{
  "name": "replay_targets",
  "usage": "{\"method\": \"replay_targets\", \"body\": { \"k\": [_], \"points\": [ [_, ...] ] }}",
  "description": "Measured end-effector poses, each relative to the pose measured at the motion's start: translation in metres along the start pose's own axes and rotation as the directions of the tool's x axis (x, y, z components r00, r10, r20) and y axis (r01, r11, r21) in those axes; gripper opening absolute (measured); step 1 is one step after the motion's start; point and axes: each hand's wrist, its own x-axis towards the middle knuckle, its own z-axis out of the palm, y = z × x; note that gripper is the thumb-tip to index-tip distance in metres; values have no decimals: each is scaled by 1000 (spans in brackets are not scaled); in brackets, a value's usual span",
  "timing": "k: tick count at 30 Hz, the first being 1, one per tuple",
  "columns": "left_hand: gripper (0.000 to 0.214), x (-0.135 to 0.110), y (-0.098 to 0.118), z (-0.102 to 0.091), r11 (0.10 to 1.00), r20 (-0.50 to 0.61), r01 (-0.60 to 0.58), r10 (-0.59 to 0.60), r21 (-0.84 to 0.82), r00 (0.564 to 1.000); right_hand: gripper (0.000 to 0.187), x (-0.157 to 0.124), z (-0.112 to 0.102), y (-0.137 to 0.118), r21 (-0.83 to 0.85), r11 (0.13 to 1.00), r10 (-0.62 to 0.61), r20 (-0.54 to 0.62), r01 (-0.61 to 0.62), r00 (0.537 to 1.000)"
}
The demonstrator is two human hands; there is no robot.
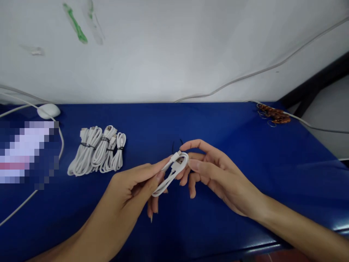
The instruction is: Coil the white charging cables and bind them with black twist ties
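A white USB cable (170, 178), coiled into a long narrow loop, is held above the table in front of me. My left hand (139, 185) pinches the lower left part of the coil between thumb and fingers. At the upper right end, my right hand (209, 171) has its thumb against the loop and other fingers behind it. Its index fingertip is by the white connector end (176, 156). A USB plug with a metal tip shows inside the loop. Just beyond the coil, thin black ties (172, 147) show on the table, partly hidden by the cable and right hand.
Several white cable bundles (95, 151) with black ties lie left on the blue table (218, 123). A white computer mouse (49, 111) sits behind them. Brown ties or wires (275, 114) lie at the back right. A grey cord (240, 78) runs along the wall.
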Motion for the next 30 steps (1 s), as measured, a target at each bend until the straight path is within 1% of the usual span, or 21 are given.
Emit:
{"method": "replay_targets", "body": {
  "k": [2, 4, 5, 7, 9, 10, 12, 14, 16, 19, 20, 22, 24, 26, 27, 28, 29, 30],
  "points": [
    [35, -3, -3, 0, 995, 21, 3, -6, 103, 1000, 30, 0, 1, 1, -75, 997, 13, -10, -14, 1000],
    [35, -5, -3, 0, 988, 33, 19, -24, 156, 999, 24, 1, 2, 2, -157, 988, 11, -2, -11, 1000],
    [35, -6, -2, 0, 989, 34, 29, -34, 146, 999, 21, 1, 3, 1, -181, 983, 2, 7, -1, 1000],
    [38, -5, 0, 1, 997, 32, 48, -51, 63, 998, 16, 1, 5, 1, -200, 979, -23, 15, 26, 1000],
    [40, -3, 1, 1, 991, 52, 99, -95, -88, 994, 14, 1, 6, 1, -212, 976, -46, 9, 47, 999],
    [42, -1, 1, 1, 973, 85, 141, -127, -184, 988, 13, 1, 6, 1, -221, 974, -53, 10, 54, 999],
    [50, 4, 0, 0, 892, 222, 269, -197, -364, 955, 12, 0, 7, 1, -242, 968, -61, 20, 64, 998],
    [60, 7, -3, -1, 803, 373, 396, -237, -444, 897, 14, -2, 7, 2, -261, 963, -62, 51, 73, 997],
    [71, 8, -5, -4, 764, 475, 475, -252, -437, 843, 13, -5, 7, 4, -345, 935, -60, 70, 81, 996],
    [82, 5, -7, -5, 728, 561, 563, -297, -390, 772, 12, -9, 6, 6, -526, 837, -97, 129, 151, 987],
    [80, 4, -7, -5, 706, 567, 596, -330, -383, 755, 12, -10, 7, 6, -573, 799, -109, 156, 180, 982],
    [69, 2, -7, -4, 666, 522, 637, -412, -387, 747, 12, -11, 8, 6, -627, 744, -131, 202, 231, 971],
    [60, 1, -5, -3, 643, 477, 661, -474, -387, 741, 13, -12, 11, 6, -627, 728, -157, 239, 276, 958],
    [60, 0, -4, -1, 653, 464, 664, -491, -365, 738, 14, -13, 13, 6, -603, 733, -180, 273, 314, 945],
    [62, 0, -3, -1, 666, 454, 655, -490, -357, 745, 14, -14, 14, 7, -616, 716, -195, 277, 329, 941],
    [63, -1, -3, 0, 679, 443, 644, -486, -351, 753, 15, -14, 15, 8, -641, 686, -218, 272, 345, 937],
    [64, 0, -4, 0, 691, 424, 633, -487, -348, 764, 14, -15, 15, 10, -674, 633, -284, 255, 381, 924],
    [64, 0, -5, 0, 696, 412, 626, -486, -351, 771, 14, -15, 15, 12, -715, 560, -365, 240, 418, 899]
  ]
}}
